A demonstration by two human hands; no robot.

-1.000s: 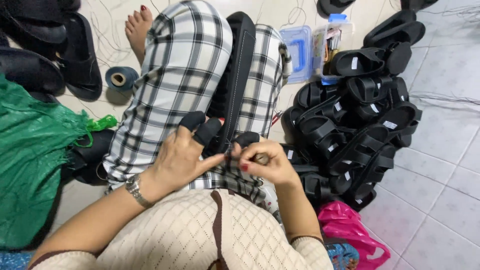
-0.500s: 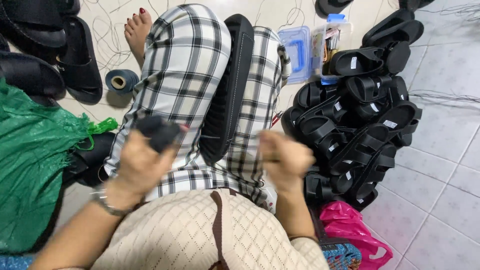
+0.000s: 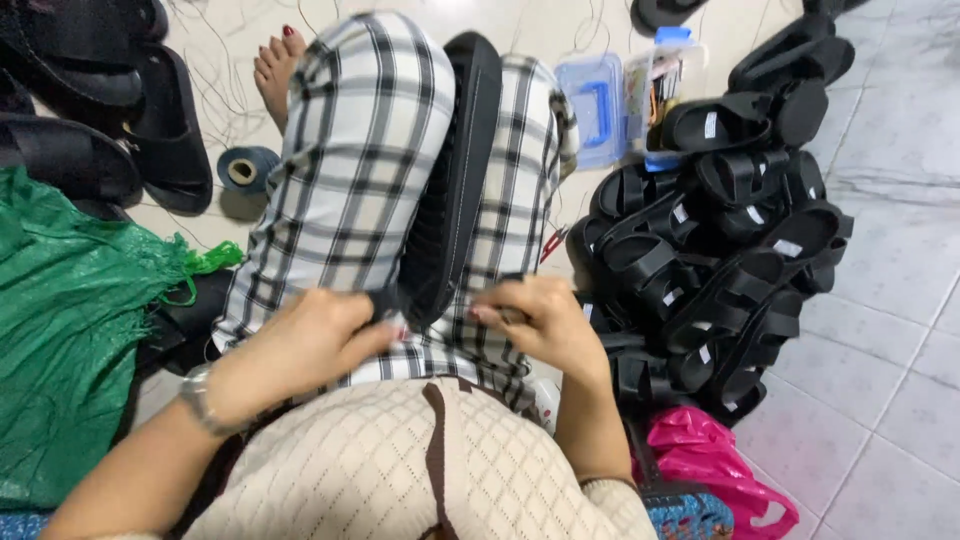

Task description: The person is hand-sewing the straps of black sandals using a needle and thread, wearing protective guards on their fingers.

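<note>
- We see a floor (image 3: 890, 330) of pale, glossy tiles with thin grout lines, brightest toward twelve o'clock where light glares off it.
- At three o'clock a heap of black sandals (image 3: 720, 260) lies on the tiles.
- At one o'clock stand two clear plastic boxes (image 3: 600, 105), one with a blue handle.
- At nine o'clock a green mesh sack (image 3: 70, 320) spreads wide.
- At ten o'clock a roll of tape (image 3: 245, 170) sits beside more dark sandals (image 3: 95, 110), amid loose threads.
- At five o'clock a pink plastic bag (image 3: 715, 465) lies crumpled.
</note>
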